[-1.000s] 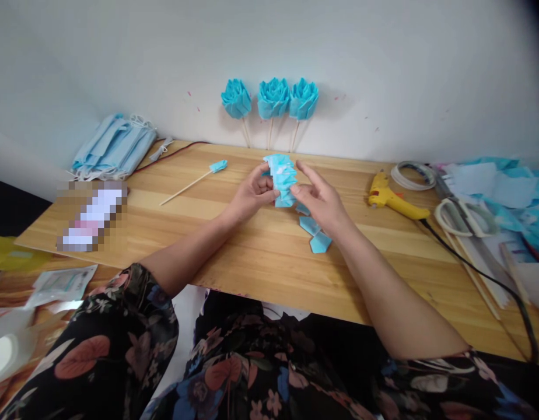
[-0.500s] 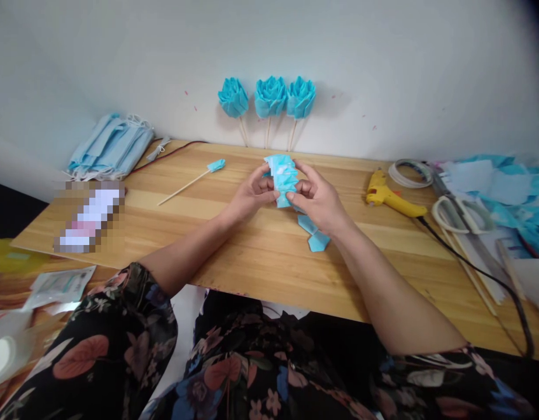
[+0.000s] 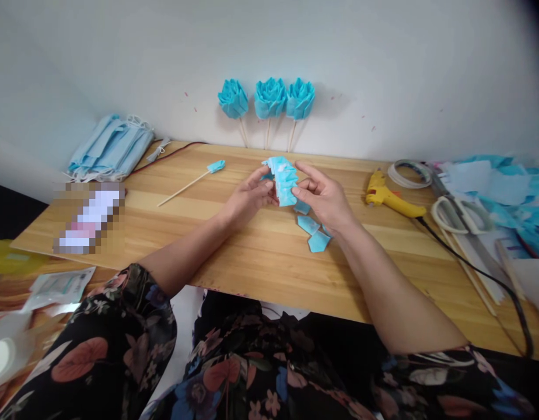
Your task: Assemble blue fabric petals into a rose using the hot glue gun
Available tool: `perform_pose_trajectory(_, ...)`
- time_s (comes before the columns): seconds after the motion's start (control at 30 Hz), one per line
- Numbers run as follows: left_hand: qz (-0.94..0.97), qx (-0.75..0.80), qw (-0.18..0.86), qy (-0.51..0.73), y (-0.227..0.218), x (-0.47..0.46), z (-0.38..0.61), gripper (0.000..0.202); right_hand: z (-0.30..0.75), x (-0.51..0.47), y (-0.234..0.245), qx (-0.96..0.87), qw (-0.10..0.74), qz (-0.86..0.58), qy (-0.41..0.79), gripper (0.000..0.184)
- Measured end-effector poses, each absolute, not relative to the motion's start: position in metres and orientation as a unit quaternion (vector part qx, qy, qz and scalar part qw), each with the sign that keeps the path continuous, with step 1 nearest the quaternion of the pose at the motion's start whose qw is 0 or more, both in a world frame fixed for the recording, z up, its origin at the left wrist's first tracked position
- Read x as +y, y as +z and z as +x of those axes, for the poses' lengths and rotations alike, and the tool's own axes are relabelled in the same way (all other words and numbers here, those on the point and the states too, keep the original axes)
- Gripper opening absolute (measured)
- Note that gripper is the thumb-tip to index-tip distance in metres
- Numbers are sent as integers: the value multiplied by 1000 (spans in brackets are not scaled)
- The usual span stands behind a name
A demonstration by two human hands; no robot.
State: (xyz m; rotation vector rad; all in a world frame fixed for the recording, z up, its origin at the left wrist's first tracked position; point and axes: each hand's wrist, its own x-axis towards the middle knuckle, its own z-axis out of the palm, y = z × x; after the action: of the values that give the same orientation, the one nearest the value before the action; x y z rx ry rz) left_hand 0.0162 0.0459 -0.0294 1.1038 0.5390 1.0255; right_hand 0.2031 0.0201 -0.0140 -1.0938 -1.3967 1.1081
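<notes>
Between my hands is a curved strip of overlapping blue fabric petals (image 3: 284,181), with pale patches on its surface. My left hand (image 3: 251,195) grips its left edge, the thumb bent and some fingers hidden behind the strip. At the right edge, my right hand (image 3: 322,195) pinches a petal between thumb and fingers. Loose blue petal pieces (image 3: 317,240) lie on the table just below my right hand, which partly covers some of them. To the left rests a thin stick with a small rolled blue bud (image 3: 216,167) on its end.
Three blue fabric roses (image 3: 270,98) on sticks lean against the wall. A yellow glue gun (image 3: 389,197), white-handled scissors (image 3: 457,213), a clear roll (image 3: 410,174) and blue scraps (image 3: 510,181) are on the right. Face masks (image 3: 112,146) and a blurred phone (image 3: 92,219) are on the left.
The strip has turned slightly, and my left thumb has moved up and back from its lower front. My right hand has shifted a little right, and more loose petals show beneath it.
</notes>
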Motion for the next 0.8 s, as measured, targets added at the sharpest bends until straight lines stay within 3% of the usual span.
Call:
perform_pose_trajectory(0.43,505,255,693,447,-34,49,14,54,205,20,-18,-606,468,-480,428,60)
perform_pose_trajectory(0.67,480,263,683,483,-34,52,12,46,222,25,-2,-632,494,-518,297,49)
perform_pose_trajectory(0.8,484,265,670,497,-34,53,12,44,260,21,28,-707,387,-570,160,50)
